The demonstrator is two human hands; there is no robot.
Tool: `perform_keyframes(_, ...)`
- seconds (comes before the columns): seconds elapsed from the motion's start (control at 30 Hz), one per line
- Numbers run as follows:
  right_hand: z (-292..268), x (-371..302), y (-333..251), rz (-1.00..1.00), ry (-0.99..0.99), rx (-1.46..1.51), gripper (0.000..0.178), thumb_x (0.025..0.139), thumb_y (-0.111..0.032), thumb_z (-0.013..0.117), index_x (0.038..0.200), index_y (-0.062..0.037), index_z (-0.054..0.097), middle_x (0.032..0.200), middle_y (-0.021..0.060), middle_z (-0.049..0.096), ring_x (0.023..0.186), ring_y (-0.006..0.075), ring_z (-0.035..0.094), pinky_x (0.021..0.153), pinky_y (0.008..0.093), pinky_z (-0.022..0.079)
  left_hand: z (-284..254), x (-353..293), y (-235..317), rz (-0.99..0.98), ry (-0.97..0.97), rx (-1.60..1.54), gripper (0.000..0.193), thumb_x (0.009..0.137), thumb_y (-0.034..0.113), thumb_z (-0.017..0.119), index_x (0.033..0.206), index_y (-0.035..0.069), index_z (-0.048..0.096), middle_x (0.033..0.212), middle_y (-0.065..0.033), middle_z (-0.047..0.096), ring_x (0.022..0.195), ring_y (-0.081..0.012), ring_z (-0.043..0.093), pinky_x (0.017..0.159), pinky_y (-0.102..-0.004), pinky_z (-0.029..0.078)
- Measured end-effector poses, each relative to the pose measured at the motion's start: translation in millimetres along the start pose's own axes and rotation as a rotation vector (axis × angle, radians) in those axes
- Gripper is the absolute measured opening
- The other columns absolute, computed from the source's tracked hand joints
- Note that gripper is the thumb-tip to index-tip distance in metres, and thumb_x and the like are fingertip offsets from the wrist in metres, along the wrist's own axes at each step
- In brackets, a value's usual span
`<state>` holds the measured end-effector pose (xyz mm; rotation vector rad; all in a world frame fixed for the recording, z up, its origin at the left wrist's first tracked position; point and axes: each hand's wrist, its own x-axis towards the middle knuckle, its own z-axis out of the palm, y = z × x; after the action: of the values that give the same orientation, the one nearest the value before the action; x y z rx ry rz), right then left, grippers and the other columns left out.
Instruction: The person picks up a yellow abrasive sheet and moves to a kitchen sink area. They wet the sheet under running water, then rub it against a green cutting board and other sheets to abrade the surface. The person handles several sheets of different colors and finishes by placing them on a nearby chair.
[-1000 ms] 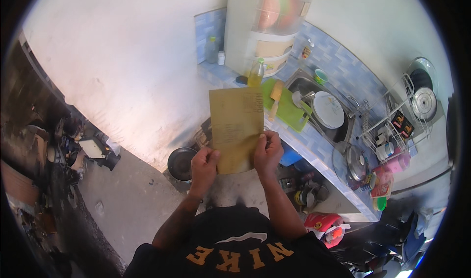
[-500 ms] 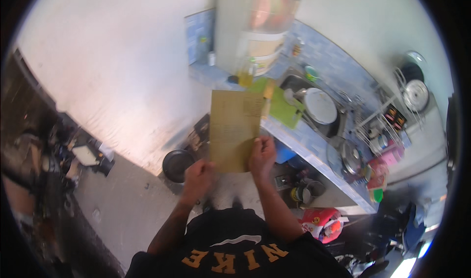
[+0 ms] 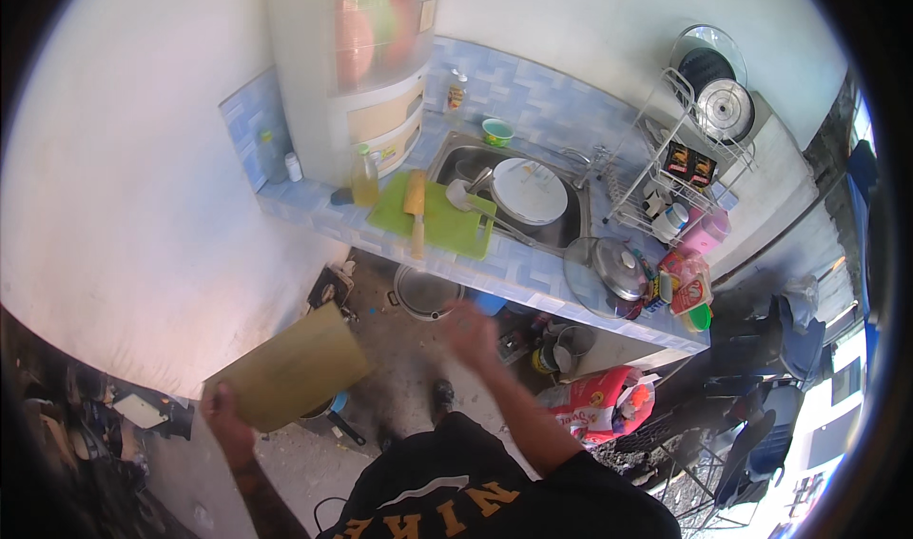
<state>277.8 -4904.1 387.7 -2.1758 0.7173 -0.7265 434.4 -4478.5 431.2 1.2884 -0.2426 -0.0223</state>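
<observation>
A flat brown envelope-like sheet [image 3: 295, 368] tilts over the floor on the left. My left hand [image 3: 226, 415] is closed on its near-left edge. The sheet partly covers a dark pan [image 3: 342, 427] below it, whose handle shows. My right hand [image 3: 468, 334] has come away from the sheet and hangs in front of the counter. Motion smears its fingers, so their pose is unclear. Just beyond that hand stands a round metal pot [image 3: 428, 294] under the counter edge.
The blue-tiled counter [image 3: 533, 277] holds a green cutting board [image 3: 439, 220] with a wooden rolling pin [image 3: 415, 201], a sink [image 3: 574, 211] with a white plate [image 3: 529, 192], and a dish rack [image 3: 656, 173]. A red bag [image 3: 594, 406] stands on the floor at right.
My right hand has let go of the brown sheet. My left hand has carried it left and lower, tilting it. The view has turned toward the counter and sink.
</observation>
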Motion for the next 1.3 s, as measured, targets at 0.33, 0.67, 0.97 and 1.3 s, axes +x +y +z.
perform_keyframes(0.33, -78.9, 208.2, 189.9, -0.162, 0.019, -0.566, 0.044, 0.093, -0.016, 0.061, 0.135, -0.0042, 0.056, 0.123, 0.0205, 0.064, 0.117, 0.0416, 0.058, 0.101, 0.0536, 0.046, 35.9, 63.0, -2.3, 0.129, -0.003, -0.157, 0.031, 0.108, 0.028, 0.057, 0.128, 0.004, 0.059, 0.118, -0.0067, 0.069, 0.107, -0.0159, 0.065, 0.095, -0.0355, 0.053)
perform_keyframes(0.67, -101.2, 272.9, 260.5, -0.082, 0.296, -0.656, 0.019, 0.095, -0.010, 0.060, 0.113, -0.0041, 0.064, 0.103, 0.0179, 0.066, 0.100, 0.0372, 0.063, 0.088, 0.0478, 0.049, 132.2, 122.2, -8.9, 0.156, -0.024, -0.283, 0.047, 0.106, 0.032, 0.058, 0.140, 0.002, 0.047, 0.133, -0.0133, 0.060, 0.122, -0.0261, 0.060, 0.102, -0.0427, 0.051)
perform_keyframes(0.97, -69.0, 320.9, 161.5, -0.022, 0.137, -0.048, 0.058, 0.087, -0.020, 0.075, 0.141, -0.0095, 0.056, 0.120, 0.0187, 0.065, 0.113, 0.0385, 0.062, 0.099, 0.0476, 0.050, 187.2, 173.0, -12.9, 0.185, -0.012, -0.226, 0.032, 0.104, 0.028, 0.063, 0.122, 0.002, 0.059, 0.111, -0.0078, 0.067, 0.101, -0.0207, 0.067, 0.092, -0.0380, 0.054)
perform_keyframes(1.3, 54.6, 282.7, 77.3, -0.120, -0.478, -0.221, 0.076, 0.082, -0.027, 0.072, 0.150, -0.0099, 0.043, 0.115, 0.0237, 0.058, 0.102, 0.0445, 0.064, 0.092, 0.0533, 0.053, 216.8, 230.0, -34.5, 0.097, -0.036, -0.022, 0.027, 0.102, 0.023, 0.066, 0.116, 0.000, 0.062, 0.099, -0.0038, 0.064, 0.086, -0.0127, 0.062, 0.079, -0.0272, 0.051)
